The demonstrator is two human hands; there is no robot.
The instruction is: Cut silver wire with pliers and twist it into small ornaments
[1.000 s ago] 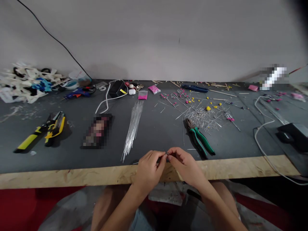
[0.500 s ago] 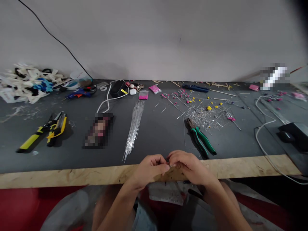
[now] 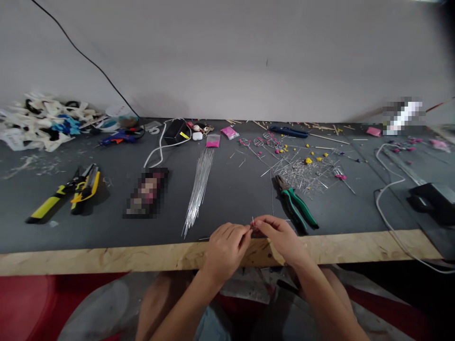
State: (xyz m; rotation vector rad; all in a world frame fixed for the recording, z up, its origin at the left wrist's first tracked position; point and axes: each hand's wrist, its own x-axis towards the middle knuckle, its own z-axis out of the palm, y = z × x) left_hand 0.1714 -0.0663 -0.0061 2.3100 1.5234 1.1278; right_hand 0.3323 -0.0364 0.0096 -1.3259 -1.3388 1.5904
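Observation:
Both hands meet over the wooden front edge of the table, fingertips almost touching. My left hand [image 3: 227, 244] is closed, back turned up, pinching a thin metal wire; a short wire end also shows left of its knuckles. My right hand [image 3: 279, 234] pinches the same wire [image 3: 252, 220], whose bright tip stands up between the fingertips. Most of the wire is hidden by the fingers. Right of my hands lie green-handled pliers [image 3: 297, 206], jaws pointing away. A bundle of straight silver wires [image 3: 199, 189] lies to the left.
Cut wire pieces [image 3: 302, 175] with yellow bits are scattered behind the pliers. Wire shapes with pink bits [image 3: 265, 141] lie farther back, near pink packets [image 3: 213, 140]. At left are yellow-and-black cutters [image 3: 53, 201], a blurred phone-like object [image 3: 145, 193] and a glue gun [image 3: 119, 137]. A white cable [image 3: 382, 203] runs at right.
My left hand has turned over so that its back faces up. Both hands have risen slightly, and a wire tip now shows upright between the fingers.

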